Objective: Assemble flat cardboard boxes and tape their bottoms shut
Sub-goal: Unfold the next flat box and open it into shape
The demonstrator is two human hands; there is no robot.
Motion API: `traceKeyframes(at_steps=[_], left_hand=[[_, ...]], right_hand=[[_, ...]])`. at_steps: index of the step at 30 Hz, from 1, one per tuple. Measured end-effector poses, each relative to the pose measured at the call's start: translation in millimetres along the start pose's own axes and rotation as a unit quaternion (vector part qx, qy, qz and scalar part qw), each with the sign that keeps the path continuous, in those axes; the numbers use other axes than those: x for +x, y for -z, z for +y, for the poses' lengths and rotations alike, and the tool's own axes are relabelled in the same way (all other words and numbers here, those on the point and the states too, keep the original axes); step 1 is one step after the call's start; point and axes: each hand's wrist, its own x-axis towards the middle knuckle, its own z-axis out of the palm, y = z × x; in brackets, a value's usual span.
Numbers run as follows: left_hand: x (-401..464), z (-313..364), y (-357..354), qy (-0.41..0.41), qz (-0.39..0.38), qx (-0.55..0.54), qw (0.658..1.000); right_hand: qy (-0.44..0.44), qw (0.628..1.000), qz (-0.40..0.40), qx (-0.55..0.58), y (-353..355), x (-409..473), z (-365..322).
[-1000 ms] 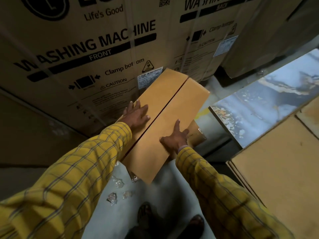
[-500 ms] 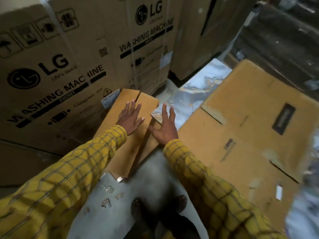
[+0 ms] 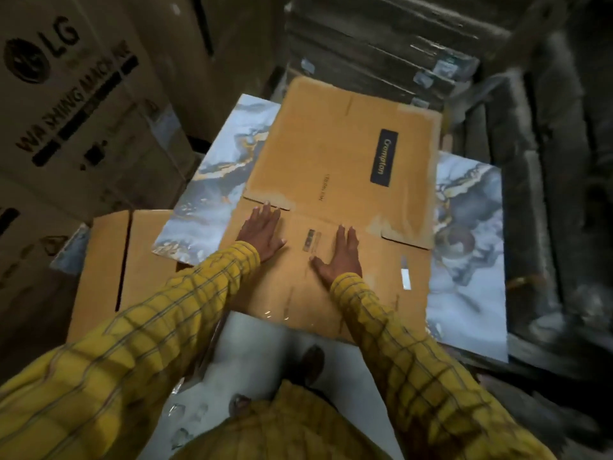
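The flat tan cardboard box (image 3: pixel 335 180) lies on the marble-patterned worktop (image 3: pixel 464 227), long axis running away from the person. Left hand (image 3: pixel 262 232) and right hand (image 3: pixel 340 257) press flat on its near end, fingers straight, gripping nothing.

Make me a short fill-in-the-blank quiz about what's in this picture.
1. Both hands, the left hand and the right hand, lie ____ on the flat cardboard box.
2. The dark label on that box reads ____.
3. The assembled box stands to the person's ____.

Missing words: flat; Crompton; left
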Motion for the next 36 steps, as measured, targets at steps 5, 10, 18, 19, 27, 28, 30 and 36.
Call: traceKeyframes(at_steps=[5, 10, 18, 19, 27, 28, 30, 36], left_hand=[[36, 65, -18, -0.063, -0.028, 0.055, 0.996], [62, 116, -26, -0.101, -0.048, 0.072, 0.991], [90, 169, -38, -0.15, -0.1, 0.107, 0.978], [92, 172, -40, -0.148, -0.103, 0.11, 0.977], [97, 171, -53, -0.134, -0.109, 0.113, 0.978], [98, 170, -53, -0.133, -0.11, 0.113, 0.978], [98, 173, -50, -0.129, -0.114, 0.115, 0.978], [102, 209, -34, -0.11, -0.138, 0.089, 0.98]], right_hand=[[-0.036, 0.994, 0.077, -0.072, 18, -13, 80], [-0.067, 0.982, 0.086, -0.155, 23, -28, 143], [-0.199, 0.961, 0.141, -0.132, 49, -34, 207], [-0.217, 0.957, 0.146, -0.121, 52, -34, 214], [-0.208, 0.957, 0.181, -0.085, 68, -16, 200], [-0.2, 0.961, 0.173, -0.078, 69, -10, 192], [-0.197, 0.968, 0.147, -0.054, 72, 2, 176], [-0.26, 0.949, 0.162, 0.07, 94, 24, 145]])
